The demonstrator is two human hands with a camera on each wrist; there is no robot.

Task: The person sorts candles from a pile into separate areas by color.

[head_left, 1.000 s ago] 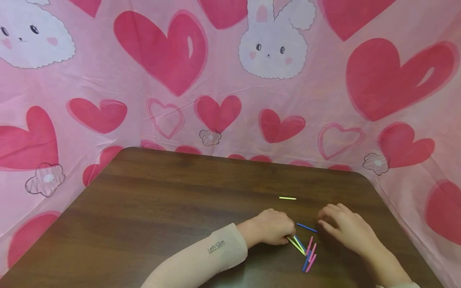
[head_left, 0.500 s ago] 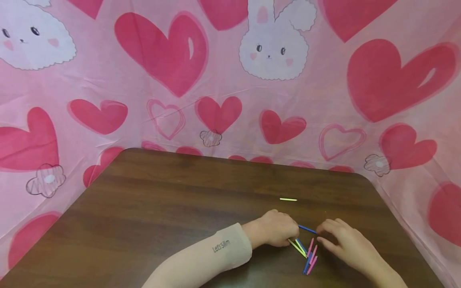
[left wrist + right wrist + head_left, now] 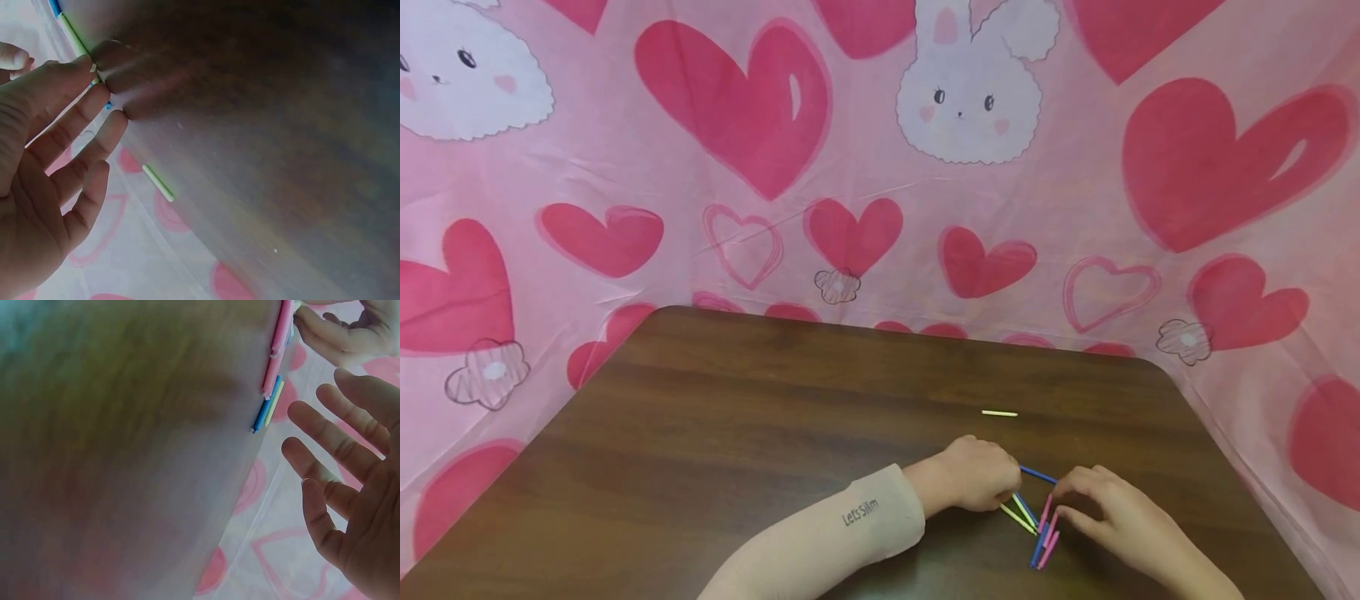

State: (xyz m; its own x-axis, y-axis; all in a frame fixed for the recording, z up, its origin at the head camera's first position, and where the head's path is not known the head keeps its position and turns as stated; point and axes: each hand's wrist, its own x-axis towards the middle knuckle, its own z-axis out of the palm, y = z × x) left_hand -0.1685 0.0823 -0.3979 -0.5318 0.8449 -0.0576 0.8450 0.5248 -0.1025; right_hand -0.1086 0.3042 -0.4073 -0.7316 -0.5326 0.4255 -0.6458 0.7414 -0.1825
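Thin, crayon-like sticks with tapered tips lie in a loose cluster between the two hands. My left hand point(image 3: 981, 473) pinches the end of a yellow-green stick point(image 3: 74, 36), its other fingertips reaching down to the table. Beside that stick lie another yellow-green one and a blue stick point(image 3: 1025, 508). My right hand point(image 3: 1108, 508) hovers at the right, fingers loosely bent and apart, nothing held. Its fingertips are near a pink stick point(image 3: 1046, 512) and the end of a blue stick point(image 3: 1037, 474). More pink sticks point(image 3: 283, 328) and a blue one overlap in the pile.
A single yellow-green stick point(image 3: 999, 413) lies farther back, away from the pile. The brown wooden table point(image 3: 737, 400) has rounded far corners. Behind it hangs a pink cloth point(image 3: 865, 175) printed with hearts and rabbits.
My right hand has come down and left, closer to the pink and blue sticks. My left hand has shifted slightly right, staying at the yellow-green stick's end.
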